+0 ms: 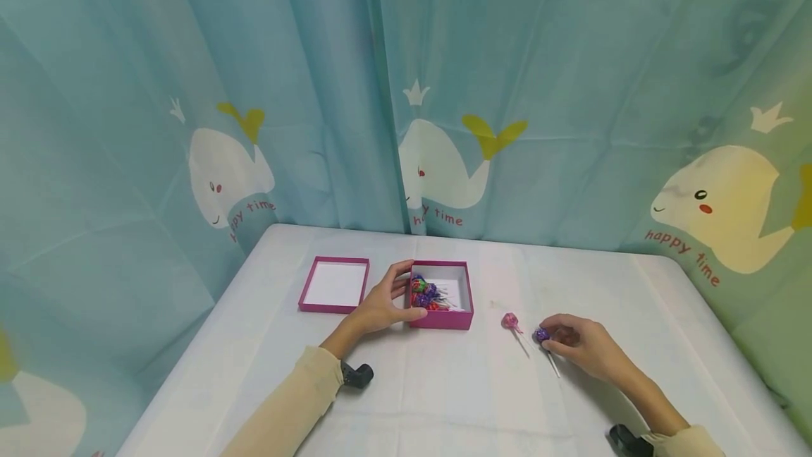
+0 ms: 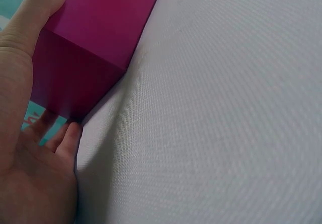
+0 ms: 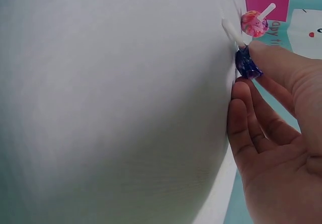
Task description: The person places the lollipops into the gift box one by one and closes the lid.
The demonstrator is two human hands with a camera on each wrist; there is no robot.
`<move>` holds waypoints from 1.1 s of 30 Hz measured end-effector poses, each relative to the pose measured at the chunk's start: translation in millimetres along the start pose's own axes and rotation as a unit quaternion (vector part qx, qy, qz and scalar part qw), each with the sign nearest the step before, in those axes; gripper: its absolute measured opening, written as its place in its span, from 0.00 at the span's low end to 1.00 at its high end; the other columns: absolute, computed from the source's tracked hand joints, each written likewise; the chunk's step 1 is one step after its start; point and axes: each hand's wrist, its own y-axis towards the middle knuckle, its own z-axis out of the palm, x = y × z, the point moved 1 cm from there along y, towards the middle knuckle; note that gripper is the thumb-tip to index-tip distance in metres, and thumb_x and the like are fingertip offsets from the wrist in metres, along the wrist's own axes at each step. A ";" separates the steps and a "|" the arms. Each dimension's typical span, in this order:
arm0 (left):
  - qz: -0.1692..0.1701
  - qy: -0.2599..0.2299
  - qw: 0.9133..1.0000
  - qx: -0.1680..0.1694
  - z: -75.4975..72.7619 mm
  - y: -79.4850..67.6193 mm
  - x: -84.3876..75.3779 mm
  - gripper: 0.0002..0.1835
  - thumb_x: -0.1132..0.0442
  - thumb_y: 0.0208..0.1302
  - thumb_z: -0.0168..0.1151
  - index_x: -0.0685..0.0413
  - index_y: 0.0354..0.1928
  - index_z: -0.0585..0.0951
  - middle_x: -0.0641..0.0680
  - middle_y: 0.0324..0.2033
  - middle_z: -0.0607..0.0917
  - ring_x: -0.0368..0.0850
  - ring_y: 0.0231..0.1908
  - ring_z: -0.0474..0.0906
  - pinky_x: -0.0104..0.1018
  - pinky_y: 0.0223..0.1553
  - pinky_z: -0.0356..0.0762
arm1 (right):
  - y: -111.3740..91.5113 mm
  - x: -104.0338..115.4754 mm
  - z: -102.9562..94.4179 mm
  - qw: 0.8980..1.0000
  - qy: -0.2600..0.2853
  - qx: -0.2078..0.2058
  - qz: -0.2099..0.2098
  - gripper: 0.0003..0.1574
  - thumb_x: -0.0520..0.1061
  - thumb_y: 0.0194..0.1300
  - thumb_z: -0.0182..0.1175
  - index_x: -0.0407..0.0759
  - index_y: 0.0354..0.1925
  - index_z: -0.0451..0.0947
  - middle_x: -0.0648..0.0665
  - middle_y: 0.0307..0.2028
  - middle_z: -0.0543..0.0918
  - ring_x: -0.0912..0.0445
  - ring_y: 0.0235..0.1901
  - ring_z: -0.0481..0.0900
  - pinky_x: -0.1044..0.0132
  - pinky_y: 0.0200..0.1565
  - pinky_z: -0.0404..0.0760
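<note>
My left hand (image 1: pixel 379 307) holds the magenta box (image 1: pixel 442 321) at its left side, thumb on the front wall and fingers toward the back corner. Inside the box, several wrapped lollipops (image 1: pixel 426 293) are heaped at the left, sticks pointing right. To the right of the box, my right hand (image 1: pixel 588 350) pinches a purple-wrapped lollipop (image 1: pixel 541 335) by its head, low over the white cloth. In the right wrist view, the thumb lies against that purple wrapper (image 3: pixel 247 67). A pink lollipop (image 1: pixel 509 321) lies between the box and the right hand.
A magenta lid (image 1: pixel 325 308) with a white inside lies left of the box. White cloth covers the table (image 1: pixel 457 400). Behind it hangs a blue-green curtain (image 1: pixel 342 90) with whale prints. Each wrist wears a small black device (image 1: pixel 357 375).
</note>
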 end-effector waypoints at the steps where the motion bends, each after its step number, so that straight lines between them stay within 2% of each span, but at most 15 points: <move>1: -0.001 0.000 1.000 0.000 0.0 -0.2 -0.1 0.53 0.52 0.57 0.79 0.39 0.79 0.55 0.56 0.78 0.59 0.58 0.74 0.63 0.48 0.73 0.65 | 0.0 0.3 0.1 1.000 -0.002 -0.001 0.001 0.16 0.42 0.60 0.75 0.43 0.47 0.85 0.55 0.35 0.85 0.65 0.33 0.81 0.69 0.37 0.85; 10: 0.001 -0.003 1.000 -0.002 -0.1 -0.8 -2.2 0.53 0.53 0.57 0.79 0.40 0.79 0.56 0.58 0.77 0.59 0.61 0.74 0.63 0.52 0.73 0.65 | 0.1 0.9 0.5 1.000 -0.001 -0.002 0.005 0.17 0.42 0.60 0.75 0.43 0.47 0.85 0.54 0.37 0.85 0.64 0.33 0.81 0.69 0.38 0.85; 22: 0.005 -0.005 1.000 0.000 0.6 -1.8 0.1 0.52 0.53 0.58 0.79 0.39 0.79 0.56 0.57 0.78 0.59 0.60 0.74 0.63 0.50 0.72 0.65 | 0.9 -0.5 1.7 1.000 0.004 0.003 0.008 0.15 0.42 0.62 0.74 0.44 0.47 0.85 0.54 0.38 0.86 0.64 0.34 0.82 0.69 0.39 0.85; 24: 0.004 -0.012 1.000 0.007 -0.3 -4.1 -7.9 0.52 0.56 0.58 0.78 0.44 0.79 0.55 0.60 0.78 0.58 0.63 0.74 0.62 0.52 0.73 0.64 | 1.0 -1.3 1.4 1.000 0.004 0.004 0.004 0.14 0.41 0.62 0.73 0.44 0.47 0.84 0.54 0.38 0.86 0.64 0.34 0.81 0.69 0.38 0.84; 29: 0.001 -0.015 1.000 0.016 -0.8 -3.7 -10.8 0.54 0.61 0.59 0.77 0.51 0.80 0.52 0.64 0.78 0.55 0.67 0.74 0.59 0.56 0.74 0.61 | 4.1 1.0 -1.4 1.000 0.002 0.018 -0.002 0.14 0.40 0.62 0.73 0.44 0.46 0.85 0.53 0.39 0.86 0.63 0.35 0.81 0.69 0.38 0.84; 31: 0.004 -0.012 1.000 0.011 0.0 -1.4 -3.5 0.54 0.60 0.59 0.77 0.47 0.81 0.52 0.62 0.79 0.55 0.66 0.75 0.59 0.55 0.73 0.61 | 6.9 3.0 -3.6 1.000 -0.001 0.022 -0.010 0.14 0.39 0.61 0.73 0.44 0.46 0.85 0.52 0.40 0.86 0.63 0.35 0.82 0.68 0.38 0.84; 33: 0.008 -0.012 1.000 0.008 0.2 -1.6 -3.1 0.53 0.59 0.59 0.77 0.44 0.80 0.53 0.61 0.79 0.55 0.65 0.75 0.59 0.54 0.73 0.62 | 9.5 5.0 -6.7 0.999 -0.002 0.019 -0.026 0.14 0.38 0.61 0.73 0.44 0.46 0.85 0.51 0.41 0.87 0.62 0.35 0.82 0.67 0.38 0.85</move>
